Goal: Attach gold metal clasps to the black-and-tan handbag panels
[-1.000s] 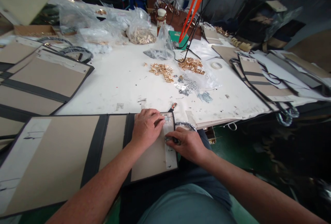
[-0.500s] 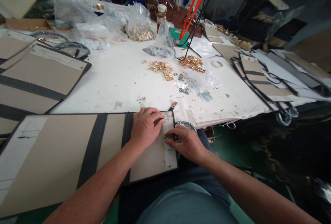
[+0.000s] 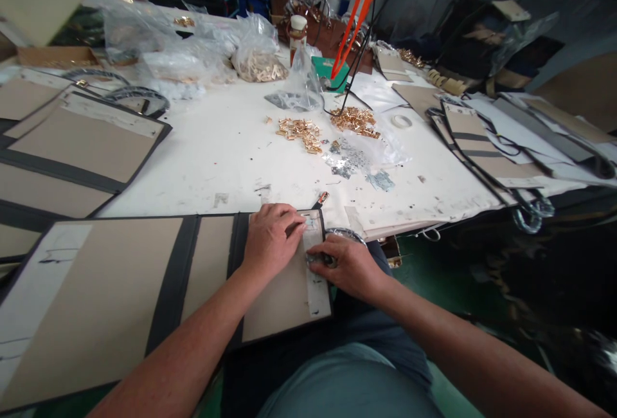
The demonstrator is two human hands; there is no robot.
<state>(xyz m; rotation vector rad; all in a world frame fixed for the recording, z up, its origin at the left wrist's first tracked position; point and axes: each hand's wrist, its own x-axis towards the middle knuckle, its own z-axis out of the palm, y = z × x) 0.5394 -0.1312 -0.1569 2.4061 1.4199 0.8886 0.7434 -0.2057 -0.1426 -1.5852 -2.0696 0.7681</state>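
While resting the left hand [image 3: 274, 233], with fingers bent but grip too hidden to tell, on the beige panel [image 3: 277, 302] at 10 o'clock of the white strip [image 3: 317, 290], holds the right hand [image 3: 349, 265] nearer at 3 — pinched on a small dark piece [image 3: 330, 260] over that strip, stretched lengthwise 12 to 6.

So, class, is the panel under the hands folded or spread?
Spread: the panel's beige sections and dark bands lie flat, side by side.

Head-worn view, facing forward and down over worktable [image 3: 202, 154].
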